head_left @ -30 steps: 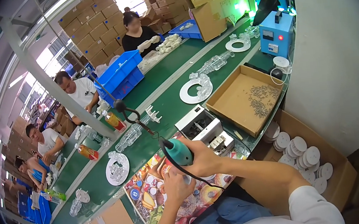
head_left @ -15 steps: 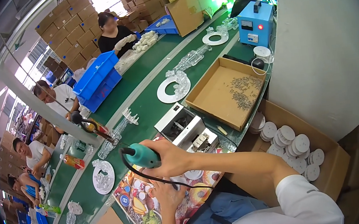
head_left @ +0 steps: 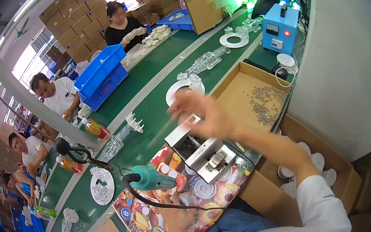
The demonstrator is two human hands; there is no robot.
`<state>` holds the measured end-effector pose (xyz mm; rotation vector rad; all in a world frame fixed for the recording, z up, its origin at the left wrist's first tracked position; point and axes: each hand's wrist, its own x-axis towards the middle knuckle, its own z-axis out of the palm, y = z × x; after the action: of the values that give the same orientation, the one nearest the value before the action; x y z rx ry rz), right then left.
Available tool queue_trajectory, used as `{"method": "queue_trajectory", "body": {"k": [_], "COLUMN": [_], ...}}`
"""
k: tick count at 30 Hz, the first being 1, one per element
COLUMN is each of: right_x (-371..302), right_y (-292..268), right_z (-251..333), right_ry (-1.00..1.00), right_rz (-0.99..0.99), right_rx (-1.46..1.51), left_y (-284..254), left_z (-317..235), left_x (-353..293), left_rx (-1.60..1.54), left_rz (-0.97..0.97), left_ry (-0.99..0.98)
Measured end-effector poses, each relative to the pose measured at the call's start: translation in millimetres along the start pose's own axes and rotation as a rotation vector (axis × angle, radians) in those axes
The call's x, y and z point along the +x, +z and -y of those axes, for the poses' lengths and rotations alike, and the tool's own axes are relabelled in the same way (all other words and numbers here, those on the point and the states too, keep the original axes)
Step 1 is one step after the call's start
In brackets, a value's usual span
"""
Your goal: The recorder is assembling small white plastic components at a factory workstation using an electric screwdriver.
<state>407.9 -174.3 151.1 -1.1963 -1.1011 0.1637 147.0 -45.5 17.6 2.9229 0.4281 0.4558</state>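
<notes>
My right hand, blurred, is raised over the metal screw feeder, with fingers apart and nothing visible in them. A teal electric screwdriver with a black cord hangs just left of the feeder, free of both hands. Below it, my left hand rests low over the picture-printed mat. Its fingers close around a pale grey rounded piece, partly hidden by the cord and fingers. Beside that piece lies a white round disc on the mat.
A cardboard tray of screws sits beyond the feeder, with a blue power box behind. Clear plastic parts and white rings lie along the green conveyor. A carton of white discs stands right. Several co-workers sit across.
My right hand has let go of the screwdriver and moved up and right over the feeder. The screwdriver now hangs slightly lower. My left hand stays low by the mat.
</notes>
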Motion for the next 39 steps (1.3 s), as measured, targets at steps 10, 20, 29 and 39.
{"method": "queue_trajectory", "body": {"k": [10,20,29,39], "right_x": [79.6,107.7,116.9,134.3], "right_y": [-221.0,-238.5,-208.1,-209.2], "right_z": [-245.2,-308.1,-337.1,-264.3], "right_ry": [0.706,0.838,0.81,0.369], "right_rz": [-0.609,-1.138,-1.163,-1.276], "right_rx": [-0.752,-0.107,0.077,-0.541], "left_y": [-14.3,-0.2,19.2,-24.0], "left_z": [-12.8,-10.9,-2.8,-15.3], "left_x": [15.3,14.1,-2.4,14.1], "left_rx": [-0.004,0.053,0.003,0.009], "left_rz": [0.075,-0.07,-0.011,0.049], "left_ry": [-0.011,0.072,-0.099,-0.055]}}
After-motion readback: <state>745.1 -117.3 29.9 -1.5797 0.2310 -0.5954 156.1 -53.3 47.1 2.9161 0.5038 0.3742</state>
